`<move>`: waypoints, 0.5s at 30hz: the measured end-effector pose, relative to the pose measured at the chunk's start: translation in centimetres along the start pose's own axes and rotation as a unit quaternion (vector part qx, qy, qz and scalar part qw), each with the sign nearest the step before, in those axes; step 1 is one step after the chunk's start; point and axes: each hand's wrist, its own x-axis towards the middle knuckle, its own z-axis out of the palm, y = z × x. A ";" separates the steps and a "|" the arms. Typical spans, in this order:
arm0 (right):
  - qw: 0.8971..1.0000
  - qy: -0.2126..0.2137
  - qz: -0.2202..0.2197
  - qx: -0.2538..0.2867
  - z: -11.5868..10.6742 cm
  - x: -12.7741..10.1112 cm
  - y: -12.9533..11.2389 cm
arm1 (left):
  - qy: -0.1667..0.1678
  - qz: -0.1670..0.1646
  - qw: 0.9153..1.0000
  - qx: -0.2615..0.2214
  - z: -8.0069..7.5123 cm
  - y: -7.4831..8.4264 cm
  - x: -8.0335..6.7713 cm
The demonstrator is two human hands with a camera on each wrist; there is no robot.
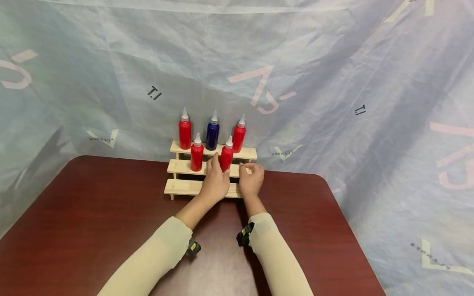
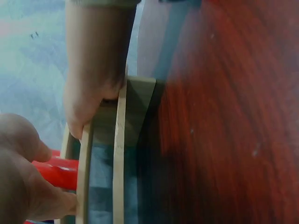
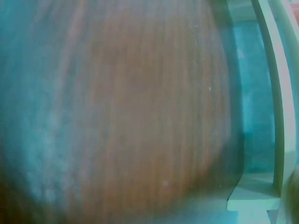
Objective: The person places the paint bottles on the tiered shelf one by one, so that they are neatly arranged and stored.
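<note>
A three-step wooden rack (image 1: 185, 187) stands at the table's far edge. Its top step carries a red bottle (image 1: 184, 132), a blue bottle (image 1: 212, 133) and another red bottle (image 1: 239, 136). Two red bottles stand on the middle step. My left hand (image 1: 218, 167) grips the right one (image 1: 226, 155) near its base; the left wrist view shows that hand (image 2: 28, 179) around the red bottle (image 2: 58, 170). My right hand (image 1: 249, 167) is just right of it, fingers curled over the middle step's edge (image 2: 83, 154). The other middle-step bottle (image 1: 196, 155) stands free.
The dark red wooden table (image 1: 92, 222) stretches toward me, with rounded far corners. A pale blue printed sheet (image 1: 333, 82) hangs close behind and around the table. The right wrist view shows only blurred tabletop (image 3: 131, 116) and the rack's end (image 3: 275, 116).
</note>
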 end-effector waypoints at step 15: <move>0.991 0.063 0.050 0.107 -0.5 -0.6 0.4 | -0.144 -0.036 0.987 0.063 -4.5 -0.2 -6.5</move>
